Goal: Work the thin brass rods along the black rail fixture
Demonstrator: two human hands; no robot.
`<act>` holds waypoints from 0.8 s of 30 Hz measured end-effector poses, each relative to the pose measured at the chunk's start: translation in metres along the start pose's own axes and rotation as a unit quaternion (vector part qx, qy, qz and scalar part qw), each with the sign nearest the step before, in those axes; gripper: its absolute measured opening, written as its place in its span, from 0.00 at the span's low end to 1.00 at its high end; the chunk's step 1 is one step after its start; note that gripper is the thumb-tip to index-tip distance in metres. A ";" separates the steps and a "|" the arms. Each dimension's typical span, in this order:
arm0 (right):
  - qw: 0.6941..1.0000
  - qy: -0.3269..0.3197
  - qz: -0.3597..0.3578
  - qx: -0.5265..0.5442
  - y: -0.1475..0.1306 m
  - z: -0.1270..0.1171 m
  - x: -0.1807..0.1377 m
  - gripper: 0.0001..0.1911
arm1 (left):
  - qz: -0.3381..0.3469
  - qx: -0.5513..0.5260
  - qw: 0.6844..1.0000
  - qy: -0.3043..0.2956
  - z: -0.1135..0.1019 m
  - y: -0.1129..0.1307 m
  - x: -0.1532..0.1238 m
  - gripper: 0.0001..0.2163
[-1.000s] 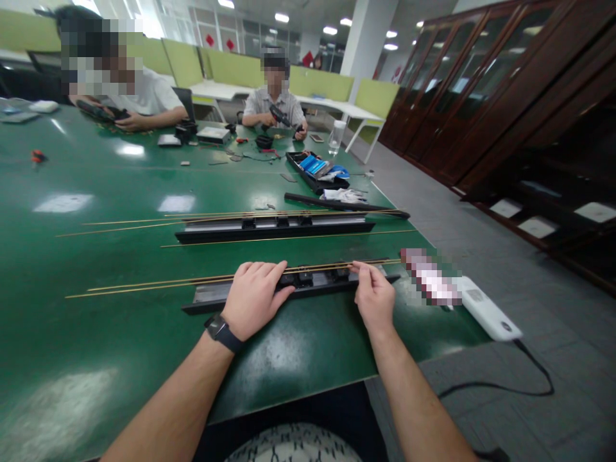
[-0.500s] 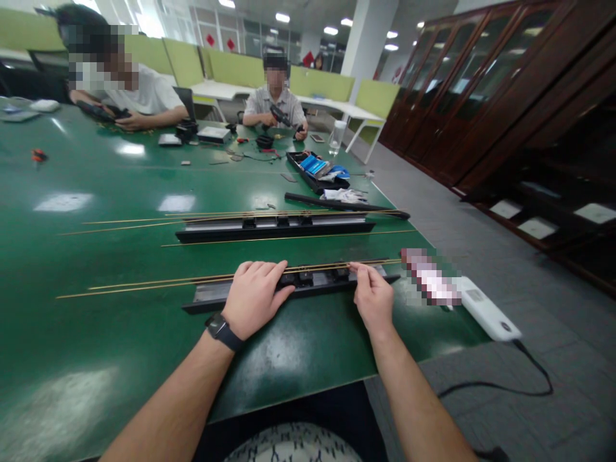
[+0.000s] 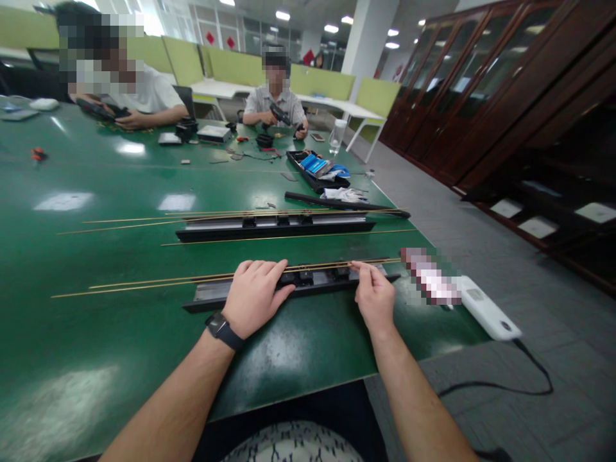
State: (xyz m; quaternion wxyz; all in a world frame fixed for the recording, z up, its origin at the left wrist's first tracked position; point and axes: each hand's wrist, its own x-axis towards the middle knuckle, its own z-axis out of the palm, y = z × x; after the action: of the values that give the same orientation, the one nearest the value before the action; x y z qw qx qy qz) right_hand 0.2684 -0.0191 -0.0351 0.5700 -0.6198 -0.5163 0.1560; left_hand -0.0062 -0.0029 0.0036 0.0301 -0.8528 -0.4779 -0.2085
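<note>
In front of me a long metal rail (image 3: 206,293) with black edges lies on the green table, with small black blocks (image 3: 305,277) along its channel. My left hand (image 3: 255,292), with a dark watch at the wrist, is laid over the rail, fingers on the far side and thumb on the near edge. Thin brass-coloured rods (image 3: 139,284) run lengthwise over the rail and pass under this hand, sticking out far to the left. Near the rail's right end, my right hand (image 3: 375,292) pinches one rod between thumb and fingertips; the exact grip point is small.
Behind lies a second rail (image 3: 274,231) with more rods. Farther back are a black bar (image 3: 375,209), white gloves (image 3: 344,195) and a black tray (image 3: 312,176). At right, a blurred-out phone-like item (image 3: 430,276) adjoins a white corded device (image 3: 488,309). Two people sit across the table (image 3: 120,359).
One rod over the near rail has slid slightly left, its left end now farther out. My right hand has barely shifted; my left hand stays in place.
</note>
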 end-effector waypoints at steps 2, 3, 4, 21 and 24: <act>1.000 -0.011 -0.005 -0.001 -0.001 0.001 -0.001 0.25 | 0.001 -0.003 1.000 0.003 0.001 -0.001 0.000 0.20; 1.000 -0.012 -0.006 -0.001 -0.001 0.001 -0.001 0.25 | 0.002 -0.005 1.000 0.004 0.001 -0.001 0.000 0.20; 1.000 -0.010 -0.006 0.000 -0.001 0.001 -0.001 0.25 | 0.002 -0.006 1.000 0.004 0.001 -0.001 0.000 0.20; 1.000 -0.005 -0.005 -0.001 0.000 0.001 -0.001 0.25 | 0.003 -0.012 1.000 0.001 0.000 -0.001 0.001 0.21; 1.000 0.015 0.004 0.003 0.000 0.001 0.001 0.25 | 0.002 -0.011 1.000 0.000 0.000 -0.001 0.001 0.21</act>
State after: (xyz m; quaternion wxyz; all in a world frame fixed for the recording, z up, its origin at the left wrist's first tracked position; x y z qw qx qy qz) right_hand 0.2678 -0.0178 -0.0348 0.5788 -0.6227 -0.5045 0.1506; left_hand -0.0064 -0.0019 0.0039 0.0211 -0.8542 -0.4736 -0.2138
